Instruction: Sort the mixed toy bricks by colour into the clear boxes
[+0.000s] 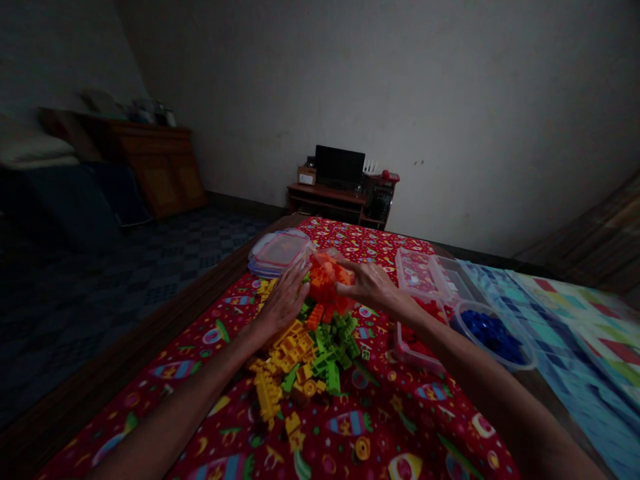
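Note:
A clear plastic container (345, 303) with orange toy bricks (325, 277) in it is at the centre, tilted over the pile. My right hand (370, 283) grips it from the right side. Held flat with its fingers stretched out, my left hand (287, 297) lies along the left of the orange bricks; whether it touches the container is unclear. Just below are green bricks (333, 350) and yellow bricks (290, 350) heaped loose on the red patterned cloth (345, 437). One orange brick (315, 317) rests among them.
Stacked lids (280, 250) lie beyond my left hand. On the right stand a clear box with red bricks (420, 333), a round tub of blue bricks (493, 333) and empty clear boxes (420, 270). A monitor (340, 167) sits on a desk against the wall.

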{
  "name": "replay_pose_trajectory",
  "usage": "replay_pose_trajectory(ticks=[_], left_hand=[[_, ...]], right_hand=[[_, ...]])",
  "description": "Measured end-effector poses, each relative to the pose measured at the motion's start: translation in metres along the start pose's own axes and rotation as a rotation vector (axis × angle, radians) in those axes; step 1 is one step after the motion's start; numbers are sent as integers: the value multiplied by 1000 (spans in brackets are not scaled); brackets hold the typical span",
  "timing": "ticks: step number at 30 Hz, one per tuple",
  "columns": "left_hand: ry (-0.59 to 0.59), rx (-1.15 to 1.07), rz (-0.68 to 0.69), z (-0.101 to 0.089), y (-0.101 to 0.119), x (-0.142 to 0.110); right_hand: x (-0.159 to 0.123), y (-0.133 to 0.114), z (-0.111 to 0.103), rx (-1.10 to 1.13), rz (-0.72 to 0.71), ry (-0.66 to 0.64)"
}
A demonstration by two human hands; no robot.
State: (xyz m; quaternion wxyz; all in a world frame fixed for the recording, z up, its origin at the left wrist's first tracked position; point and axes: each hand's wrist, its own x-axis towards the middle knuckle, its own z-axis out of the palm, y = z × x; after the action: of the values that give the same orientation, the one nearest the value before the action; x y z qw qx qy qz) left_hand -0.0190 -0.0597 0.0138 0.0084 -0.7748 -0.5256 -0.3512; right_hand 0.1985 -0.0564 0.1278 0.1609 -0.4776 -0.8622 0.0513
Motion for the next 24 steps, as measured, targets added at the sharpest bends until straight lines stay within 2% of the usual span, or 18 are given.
replay_pose_trajectory(ticks=[6,11,13,15,17,19,21,24], left_hand=[[9,-90,-82,1,5,2],[92,-87,-132,-5,3,3],[116,-46,-108,-9,7,5],[111,-22,-10,-11,13,9],[45,-22,122,-12,20,15],[-80,-16,238,-10,27,23],[-202,2,295,-6,31,31],[-305,41,326,0,35,42]], right_hand=[[-9,-9,6,-197,-82,45],[-17,-8,10,-197,-131,47],[-20,-8,12,-212,-148,65],[-23,-8,13,-227,-168,74],[-24,-8,15,-228,-174,86],[-23,-8,16,-214,-185,101],[-22,-7,18,-197,-203,109],[-19,-4,18,-192,-192,74]])
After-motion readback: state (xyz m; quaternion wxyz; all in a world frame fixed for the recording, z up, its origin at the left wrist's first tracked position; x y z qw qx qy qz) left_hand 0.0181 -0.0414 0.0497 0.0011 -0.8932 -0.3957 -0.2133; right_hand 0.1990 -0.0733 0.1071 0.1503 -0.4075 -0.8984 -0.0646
